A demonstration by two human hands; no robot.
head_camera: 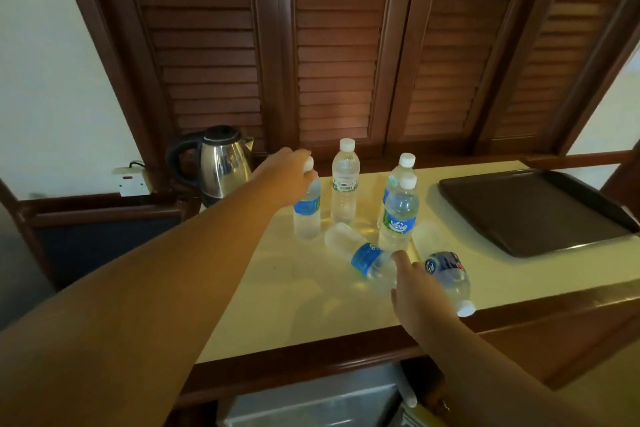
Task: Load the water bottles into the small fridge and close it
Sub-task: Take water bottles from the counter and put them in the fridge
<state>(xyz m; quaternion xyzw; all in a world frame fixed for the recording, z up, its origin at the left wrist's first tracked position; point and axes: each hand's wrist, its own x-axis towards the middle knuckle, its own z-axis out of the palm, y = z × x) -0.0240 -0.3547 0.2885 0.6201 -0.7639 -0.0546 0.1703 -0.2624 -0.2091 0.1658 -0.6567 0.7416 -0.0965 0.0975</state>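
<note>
Several clear water bottles with white caps are on a cream countertop (277,305). My left hand (289,172) grips the neck of an upright blue-labelled bottle (307,210) at the left of the group. A green-labelled bottle (344,184) and two more blue-labelled bottles (398,215) stand upright behind. Two bottles lie on their sides near the front: one (363,258) under my right hand (420,295), which reaches over it with fingers extended, and another (448,277) to its right. The small fridge (311,402) sits below the counter; only its grey top shows.
A steel electric kettle (221,163) stands at the back left, plugged into a wall socket (133,180). A dark flat tray (533,211) lies on the right of the counter. Wooden louvred doors (346,45) rise behind. The counter has a dark wooden edge.
</note>
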